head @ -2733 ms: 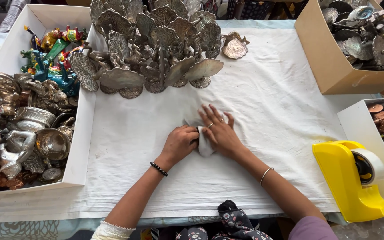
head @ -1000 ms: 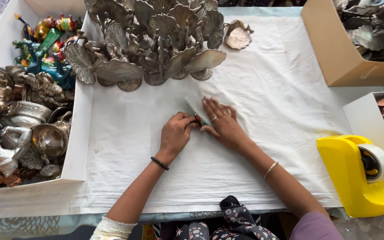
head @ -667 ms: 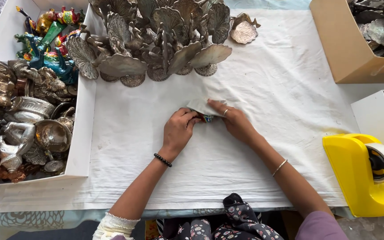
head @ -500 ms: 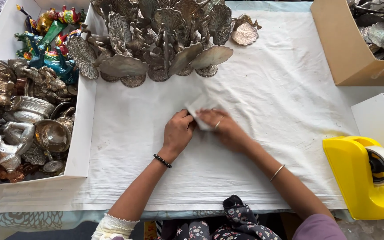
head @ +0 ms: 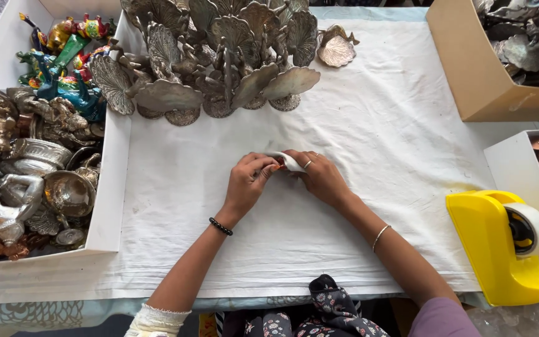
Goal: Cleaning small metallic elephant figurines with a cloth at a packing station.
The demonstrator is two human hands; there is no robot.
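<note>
Both hands meet at the middle of a white cloth (head: pixel 407 143) spread over the table. My left hand (head: pixel 249 184) and my right hand (head: pixel 319 175) together grip a small object wrapped in white paper (head: pixel 288 160); a bit of red shows between the fingers. A black bead bracelet sits on my left wrist, a thin bangle on my right forearm. Beyond the hands stands a dense cluster of silver metal peacock figures (head: pixel 219 56) with fanned tails.
A white box (head: pixel 110 181) at the left holds metal figurines and painted colourful ones. A brown cardboard box (head: pixel 469 68) of metal pieces sits at the top right. A yellow tape dispenser (head: pixel 500 249) stands at the right, beside another white box (head: pixel 513 168).
The hands have kept folding the white paper around the small object, shifting slightly away from me on the cloth; the paper now covers most of it.
</note>
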